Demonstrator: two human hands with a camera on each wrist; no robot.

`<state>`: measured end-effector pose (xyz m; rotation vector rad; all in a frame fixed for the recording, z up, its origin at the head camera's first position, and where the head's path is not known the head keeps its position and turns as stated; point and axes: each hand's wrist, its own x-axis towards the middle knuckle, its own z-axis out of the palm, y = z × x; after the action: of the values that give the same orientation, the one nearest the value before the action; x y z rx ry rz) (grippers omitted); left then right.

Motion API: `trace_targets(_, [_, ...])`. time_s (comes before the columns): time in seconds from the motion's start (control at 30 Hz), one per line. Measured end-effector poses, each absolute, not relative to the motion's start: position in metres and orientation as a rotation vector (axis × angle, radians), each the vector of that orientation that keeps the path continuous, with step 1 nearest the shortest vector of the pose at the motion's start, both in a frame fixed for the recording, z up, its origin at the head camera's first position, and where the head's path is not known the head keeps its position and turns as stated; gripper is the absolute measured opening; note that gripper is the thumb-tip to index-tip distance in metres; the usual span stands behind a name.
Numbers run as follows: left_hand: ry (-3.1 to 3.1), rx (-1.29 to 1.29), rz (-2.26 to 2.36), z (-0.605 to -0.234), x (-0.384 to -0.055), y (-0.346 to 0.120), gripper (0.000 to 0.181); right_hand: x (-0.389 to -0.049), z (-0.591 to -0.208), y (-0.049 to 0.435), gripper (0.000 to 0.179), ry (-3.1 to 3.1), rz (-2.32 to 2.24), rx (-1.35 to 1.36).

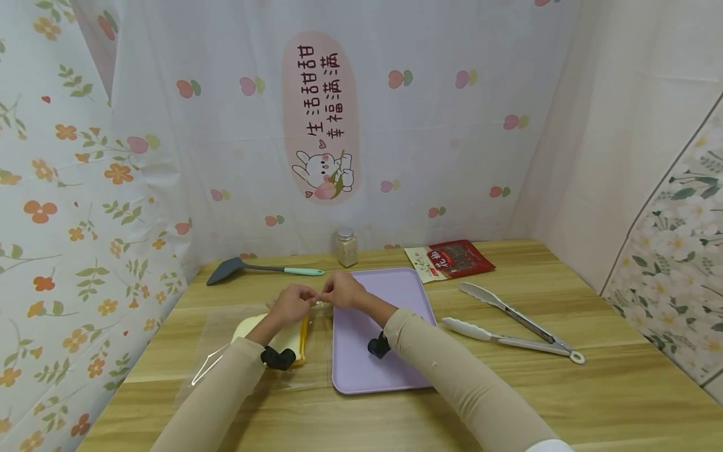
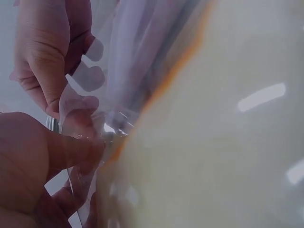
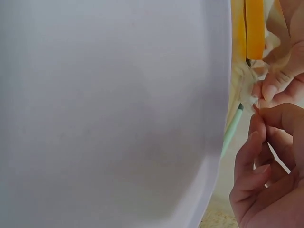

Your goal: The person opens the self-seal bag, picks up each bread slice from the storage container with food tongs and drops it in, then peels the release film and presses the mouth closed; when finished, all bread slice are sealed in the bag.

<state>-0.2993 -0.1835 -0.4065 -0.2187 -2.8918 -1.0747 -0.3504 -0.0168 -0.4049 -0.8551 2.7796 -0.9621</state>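
Pale slices with orange-yellow edges, looking like sliced bread (image 1: pixel 289 339), lie inside a clear plastic bag (image 1: pixel 320 355) on the table, left of the lilac tray (image 1: pixel 384 376). My left hand (image 1: pixel 290 306) pinches the bag's far right edge between thumb and fingers. Close against it, my right hand (image 1: pixel 343 291) pinches the same edge, above the tray's far left corner. The left wrist view shows the clear film running from both sets of fingertips over the bread (image 2: pixel 213 123). Seen from the right wrist, the thumbs and forefingers nearly meet at the gathered plastic (image 3: pixel 248 88).
A spatula (image 1: pixel 265 269) with a mint handle lies behind the bag. Near the back curtain stands a glass jar (image 1: pixel 346 248) with a metal lid. A red and cream spice packet (image 1: pixel 450 260) lies behind the tray. Open tongs (image 1: pixel 514 326) rest to its right.
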Motion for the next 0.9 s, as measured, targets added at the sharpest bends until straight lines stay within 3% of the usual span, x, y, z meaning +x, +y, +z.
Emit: trace_targets(0.9, [-2.909,-0.231,-1.057,-0.4082,-0.2997,-0.1852,0.015,-0.3488,-0.4112,-0.0076,0.012,2.691,-1.03,-1.069])
